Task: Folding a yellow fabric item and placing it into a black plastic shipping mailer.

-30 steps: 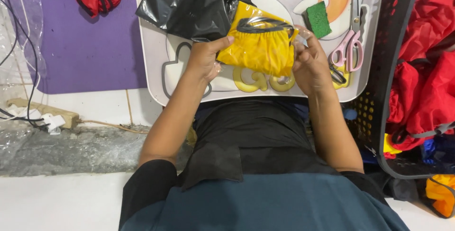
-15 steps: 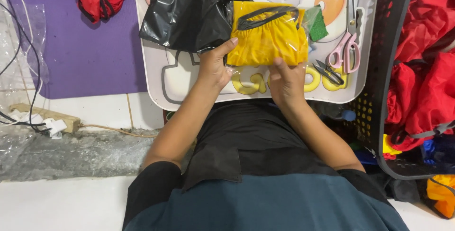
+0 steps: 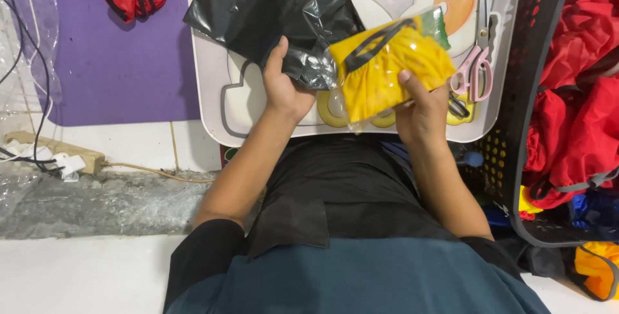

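Clear yellow packet [image 3: 387,69] beside black bag [image 3: 271,11].

A purple mat [image 3: 109,62] covers the floor at far left, cables [image 3: 29,95] trailing beside it; a black basket [image 3: 548,95] of red cloth stands right.

A person seen from above, wearing a dark teal short-sleeved top with black sleeves ending near the elbows, and black trousers. Both forearms are bare. The left hand [image 3: 285,91] and right hand [image 3: 422,111] wear no gloves.
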